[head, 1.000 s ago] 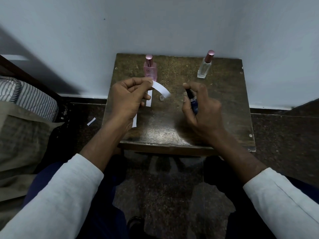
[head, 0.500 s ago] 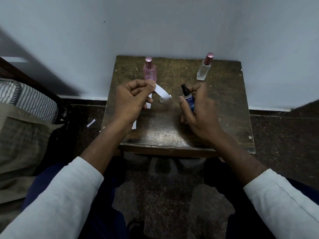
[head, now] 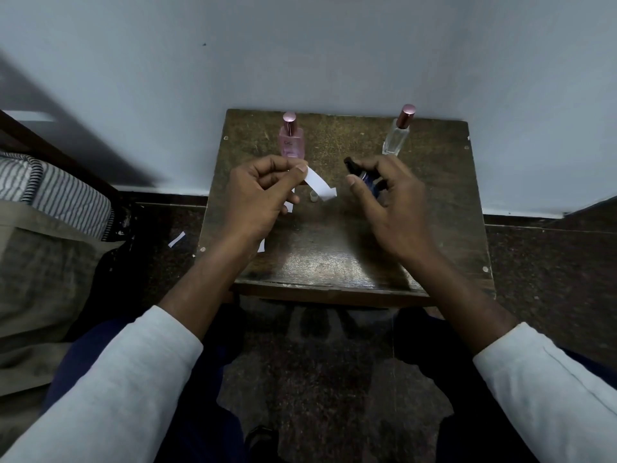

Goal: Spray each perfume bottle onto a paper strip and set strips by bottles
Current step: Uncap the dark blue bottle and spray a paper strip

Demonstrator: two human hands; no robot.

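The left hand (head: 257, 192) pinches a paper strip (head: 319, 185) between thumb and forefinger, its free end extended toward the nozzle, presumably to catch spray. The right hand (head: 390, 202) grips the blue bottle (head: 367, 178) above the surface (head: 334, 255), fingers curled, nozzle facing the strip.

Long pale grey-white knit sleeves (head: 110, 389) pushed up both forearms, plus dark navy blue trousers (head: 200, 412) and a black shoe (head: 262, 441).
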